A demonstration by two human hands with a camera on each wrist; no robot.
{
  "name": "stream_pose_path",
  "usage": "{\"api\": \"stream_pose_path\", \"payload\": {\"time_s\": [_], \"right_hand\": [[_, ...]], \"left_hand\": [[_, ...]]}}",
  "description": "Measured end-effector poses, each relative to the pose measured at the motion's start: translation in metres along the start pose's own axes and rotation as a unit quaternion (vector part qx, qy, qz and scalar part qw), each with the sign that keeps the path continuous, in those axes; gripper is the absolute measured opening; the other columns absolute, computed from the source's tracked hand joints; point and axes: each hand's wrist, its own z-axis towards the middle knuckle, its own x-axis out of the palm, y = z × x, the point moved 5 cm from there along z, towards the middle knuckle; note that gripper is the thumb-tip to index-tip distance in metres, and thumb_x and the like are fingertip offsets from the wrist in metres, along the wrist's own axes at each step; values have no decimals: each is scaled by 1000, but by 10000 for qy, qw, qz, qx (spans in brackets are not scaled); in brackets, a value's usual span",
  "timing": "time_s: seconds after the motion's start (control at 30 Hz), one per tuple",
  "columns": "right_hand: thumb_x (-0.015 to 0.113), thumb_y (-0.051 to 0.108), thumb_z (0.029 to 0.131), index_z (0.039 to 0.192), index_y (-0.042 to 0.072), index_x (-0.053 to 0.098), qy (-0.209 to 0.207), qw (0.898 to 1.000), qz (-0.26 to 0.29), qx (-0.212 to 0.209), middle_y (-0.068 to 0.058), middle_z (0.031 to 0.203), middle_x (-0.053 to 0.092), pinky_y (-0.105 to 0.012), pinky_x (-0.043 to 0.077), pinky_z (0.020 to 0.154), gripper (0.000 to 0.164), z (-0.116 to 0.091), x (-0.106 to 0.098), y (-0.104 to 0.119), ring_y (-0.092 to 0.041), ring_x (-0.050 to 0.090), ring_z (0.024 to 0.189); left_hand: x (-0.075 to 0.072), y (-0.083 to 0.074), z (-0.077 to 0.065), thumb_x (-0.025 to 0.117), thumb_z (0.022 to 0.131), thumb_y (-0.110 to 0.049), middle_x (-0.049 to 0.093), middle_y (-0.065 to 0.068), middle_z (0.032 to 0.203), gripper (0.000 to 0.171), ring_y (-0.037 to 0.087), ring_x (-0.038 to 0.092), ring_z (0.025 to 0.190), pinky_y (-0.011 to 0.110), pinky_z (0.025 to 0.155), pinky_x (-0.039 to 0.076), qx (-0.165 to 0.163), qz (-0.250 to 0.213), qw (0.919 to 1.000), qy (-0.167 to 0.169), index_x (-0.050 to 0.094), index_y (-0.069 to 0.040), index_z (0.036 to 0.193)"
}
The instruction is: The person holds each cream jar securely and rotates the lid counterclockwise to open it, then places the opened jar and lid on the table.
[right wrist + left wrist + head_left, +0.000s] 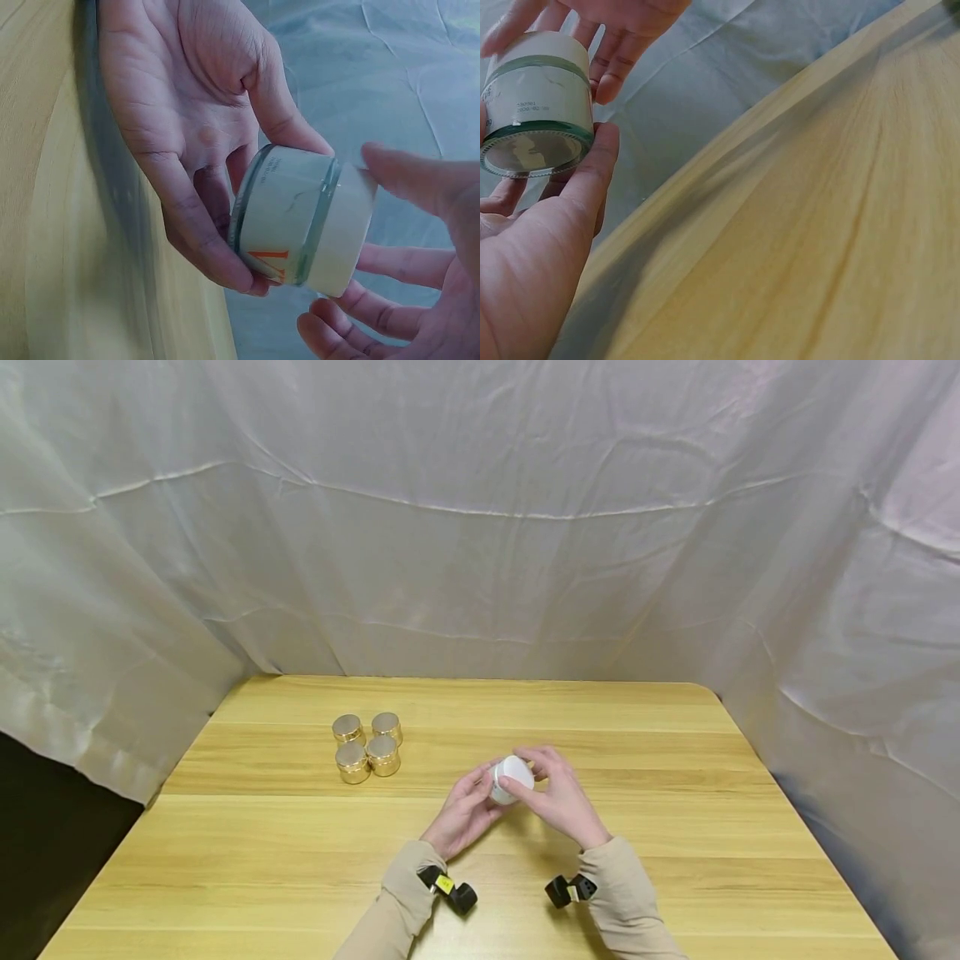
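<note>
A small glass cream jar (496,787) with a white lid (518,770) is held up above the table, tilted. My left hand (459,818) grips the jar's body, thumb on one side and fingers on the other. My right hand (564,800) has its thumb and fingers around the lid. In the right wrist view, orange print shows on the label (274,225), and the lid (343,229) sits on the jar. The left wrist view shows the jar's clear glass base (536,152) and small print on its side.
Several gold jars (367,748) with flat lids stand in a cluster on the left of the wooden table (600,727). Pale grey curtains (480,568) hang behind the table and along its sides. A black camera is strapped to each wrist.
</note>
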Motion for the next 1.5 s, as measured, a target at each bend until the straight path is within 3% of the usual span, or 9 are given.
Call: {"api": "stream_pose_path", "payload": {"time_s": [0.23, 0.57, 0.9, 1.03, 1.27, 1.5], "right_hand": [[77, 21, 87, 134, 3, 60, 185, 9997, 37, -149, -16, 128, 62, -57, 55, 92, 53, -2, 0, 1, -33, 61, 107], [78, 41, 86, 137, 2, 59, -56, 9980, -524, 357, -19, 130, 58, -54, 54, 94, 67, -3, 1, -1, -36, 57, 113], [79, 38, 86, 121, 8, 70, -92, 9970, -761, 67, -16, 116, 66, -57, 51, 98, 47, -3, 2, 0, -33, 57, 114], [80, 31, 85, 125, 4, 67, -24, 9981, -617, -79, -16, 115, 65, -54, 52, 95, 50, -3, 0, 1, -31, 57, 111], [81, 19, 84, 134, 2, 61, 320, 9991, -84, -264, -14, 119, 61, -61, 50, 100, 58, -2, -3, -2, -31, 56, 112], [80, 9, 82, 140, 3, 56, 668, 9927, 404, -916, -18, 133, 58, -67, 47, 104, 62, 0, -7, -5, -38, 56, 120]], "left_hand": [[0, 0, 0, 50, 105, -29, 39, 5, 143, 71, 13, 52, 126, 27, 113, 49, -56, 48, 10000, -39, 15, 6, 156], [-1, 1, 0, 54, 103, -29, 36, 8, 148, 68, 14, 52, 128, 31, 115, 47, -20, 4, 10000, -76, 23, 4, 154], [-1, 0, 0, 54, 103, -31, 43, 4, 140, 58, 13, 54, 124, 28, 112, 50, 7, 5, 10000, -23, 33, -2, 148], [0, 0, -1, 53, 104, -29, 45, 2, 139, 55, 13, 53, 125, 28, 112, 50, 19, 4, 10000, -9, 34, -2, 148], [1, 0, -1, 47, 107, -29, 42, 2, 141, 64, 12, 52, 127, 28, 113, 49, -35, 94, 9999, 32, 20, 4, 155], [0, 1, 0, 43, 108, -27, 40, 6, 146, 65, 13, 53, 129, 32, 117, 46, -75, 71, 9999, 72, 14, 4, 156]]}}
